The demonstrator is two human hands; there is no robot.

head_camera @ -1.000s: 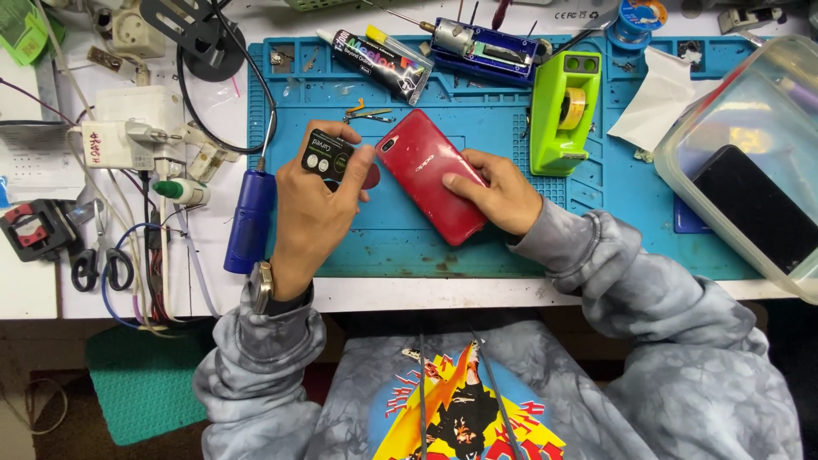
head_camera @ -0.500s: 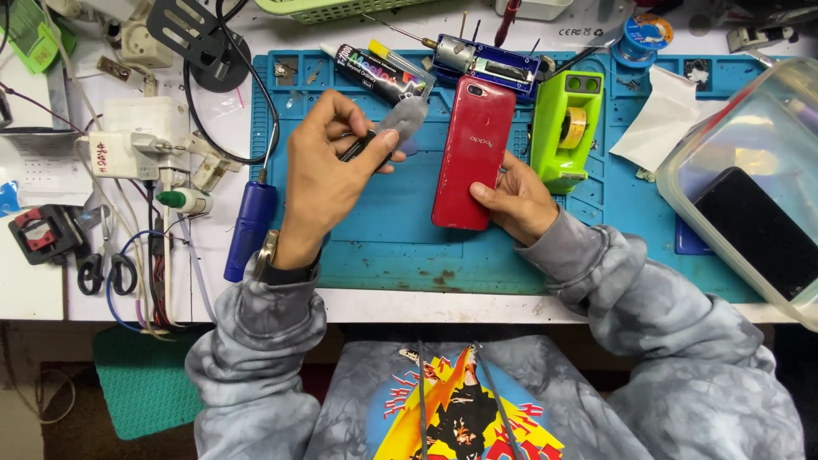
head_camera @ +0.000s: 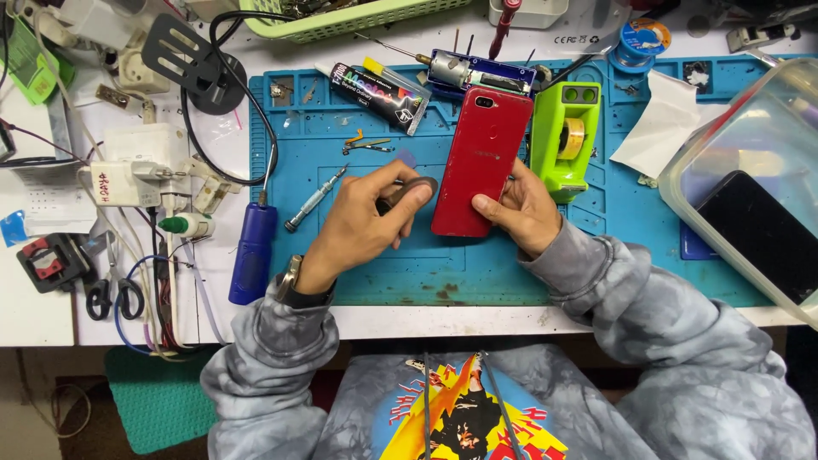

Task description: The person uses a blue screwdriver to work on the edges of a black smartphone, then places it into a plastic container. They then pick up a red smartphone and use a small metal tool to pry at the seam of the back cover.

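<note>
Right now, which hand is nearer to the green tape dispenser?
Right. The right hand steadies the red phone directly beside the green tape dispenser. The left hand is on the phone's far side, holding a small dark part.

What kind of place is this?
Probably a phone repair bench: a red phone lies back-up on a blue work mat, with a small screwdriver and a glue tube nearby.

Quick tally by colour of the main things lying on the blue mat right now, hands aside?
Red: 1, the phone, held by the right hand.
Lime green: 1, the tape dispenser.
Black: 1, the glue tube.
Silver: 1, the small screwdriver beside the left hand.
White: 1, the tissue.
Total: 5
</note>
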